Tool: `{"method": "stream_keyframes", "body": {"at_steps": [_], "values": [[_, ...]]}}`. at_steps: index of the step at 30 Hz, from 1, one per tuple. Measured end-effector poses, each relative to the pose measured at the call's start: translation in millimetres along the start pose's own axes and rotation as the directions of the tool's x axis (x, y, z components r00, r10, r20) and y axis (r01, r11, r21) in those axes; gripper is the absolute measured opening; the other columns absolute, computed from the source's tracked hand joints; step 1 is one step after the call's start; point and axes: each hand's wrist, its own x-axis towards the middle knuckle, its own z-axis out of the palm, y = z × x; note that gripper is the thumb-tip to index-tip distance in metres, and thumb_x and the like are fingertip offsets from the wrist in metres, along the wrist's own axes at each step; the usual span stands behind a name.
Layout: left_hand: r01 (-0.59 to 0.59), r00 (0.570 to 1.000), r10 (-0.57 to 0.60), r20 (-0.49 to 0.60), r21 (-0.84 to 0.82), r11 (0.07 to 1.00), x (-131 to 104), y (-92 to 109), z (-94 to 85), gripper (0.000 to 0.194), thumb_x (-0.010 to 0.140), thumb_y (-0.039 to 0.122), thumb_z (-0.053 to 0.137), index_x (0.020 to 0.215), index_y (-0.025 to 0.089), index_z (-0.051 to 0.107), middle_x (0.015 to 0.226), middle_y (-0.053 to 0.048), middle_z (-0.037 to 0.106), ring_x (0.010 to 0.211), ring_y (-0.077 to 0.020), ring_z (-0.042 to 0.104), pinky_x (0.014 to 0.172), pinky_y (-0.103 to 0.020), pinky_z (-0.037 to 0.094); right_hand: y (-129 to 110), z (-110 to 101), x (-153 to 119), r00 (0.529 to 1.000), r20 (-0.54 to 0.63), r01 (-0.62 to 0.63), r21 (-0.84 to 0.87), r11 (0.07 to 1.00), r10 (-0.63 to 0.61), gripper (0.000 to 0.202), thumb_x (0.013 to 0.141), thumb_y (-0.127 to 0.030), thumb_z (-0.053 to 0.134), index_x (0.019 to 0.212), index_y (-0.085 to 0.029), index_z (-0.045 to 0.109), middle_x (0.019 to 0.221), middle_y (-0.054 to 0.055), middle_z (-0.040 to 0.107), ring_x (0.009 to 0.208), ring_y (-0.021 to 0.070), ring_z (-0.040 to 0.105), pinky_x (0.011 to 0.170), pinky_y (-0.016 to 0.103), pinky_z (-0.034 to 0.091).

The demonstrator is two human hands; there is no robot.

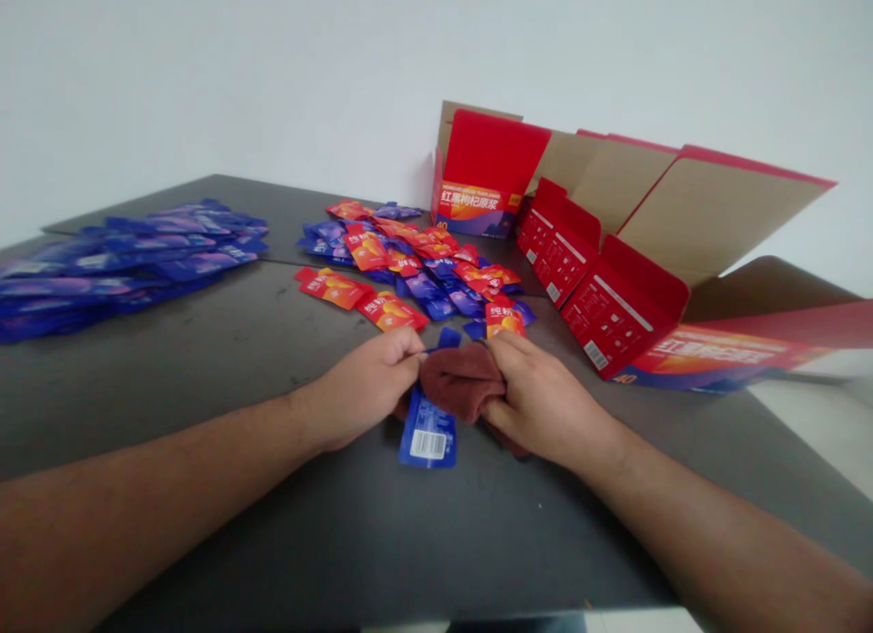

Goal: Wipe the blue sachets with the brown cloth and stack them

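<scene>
Near the front middle of the table, a blue pouch [428,433] with a white barcode label is held upright between my hands. My left hand [372,383] is closed, its thumb and fingers pinching the pouch's left edge near the top. A brown-red cloth [464,378] is bunched in my right hand [546,396], which is closed around it. The cloth lies against the pouch's front and covers part of its upper half. Just beyond my hands, red pouches [392,312] and blue pouches [426,292] lie in a mixed heap.
On the left, a large pile of blue pouches [136,260] covers the dark table [306,542]. Along the right stand several open red cartons [617,306] with raised flaps [723,210], one printed carton [477,205] at the back. A white wall [273,69] rises behind.
</scene>
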Motion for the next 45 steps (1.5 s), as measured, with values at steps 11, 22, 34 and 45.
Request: {"method": "stream_keyframes", "body": {"at_steps": [11, 22, 34, 45], "values": [[0.011, 1.000, -0.011, -0.002, 0.000, 1.000, -0.1, 0.3, 0.1, 0.017, 0.091, 0.037, 0.056, 0.086, 0.021, 0.050, 0.066, 0.004, 0.055, 0.056, -0.0132, 0.053, 0.051, -0.024, 0.042, -1.0, 0.3, -0.1, 1.000, -0.006, -0.004, -0.009, 1.000, 0.004, 0.016, 0.081, -0.016, 0.061, 0.092, -0.021, 0.051, 0.094, 0.004, 0.057, 0.085, 0.0201, 0.056, 0.075, 0.033, 0.046], [0.004, 1.000, -0.004, 0.004, -0.020, 1.000, 1.0, -3.1, -0.4, 0.017, 0.093, 0.037, 0.054, 0.087, 0.022, 0.050, 0.066, 0.005, 0.054, 0.055, -0.0126, 0.052, 0.049, -0.024, 0.041, -1.1, -1.1, -0.3, 1.000, -0.013, 0.004, -0.007, 1.000, -0.004, 0.017, 0.080, -0.015, 0.061, 0.092, -0.021, 0.051, 0.093, 0.003, 0.057, 0.084, 0.0196, 0.055, 0.074, 0.032, 0.046], [-0.014, 1.000, 0.014, 0.000, 0.034, 0.999, -0.2, -0.3, -1.1, 0.019, 0.093, 0.039, 0.055, 0.087, 0.021, 0.052, 0.068, 0.003, 0.056, 0.058, -0.0129, 0.053, 0.052, -0.024, 0.041, -3.3, -1.5, -0.6, 0.999, 0.031, 0.039, 0.001, 0.999, -0.039, 0.015, 0.081, -0.016, 0.060, 0.093, -0.021, 0.052, 0.094, 0.004, 0.057, 0.085, 0.0197, 0.056, 0.075, 0.032, 0.047], [-0.039, 0.999, 0.040, -0.013, 0.100, 0.994, -2.0, 2.2, -0.8, 0.019, 0.093, 0.038, 0.054, 0.085, 0.021, 0.051, 0.066, 0.004, 0.053, 0.058, -0.0128, 0.050, 0.051, -0.024, 0.040, -4.4, -1.4, -1.0, 0.996, 0.044, 0.074, 0.019, 0.997, -0.074, 0.018, 0.081, -0.016, 0.062, 0.097, -0.020, 0.054, 0.096, 0.004, 0.058, 0.088, 0.0199, 0.056, 0.076, 0.032, 0.046]]}}
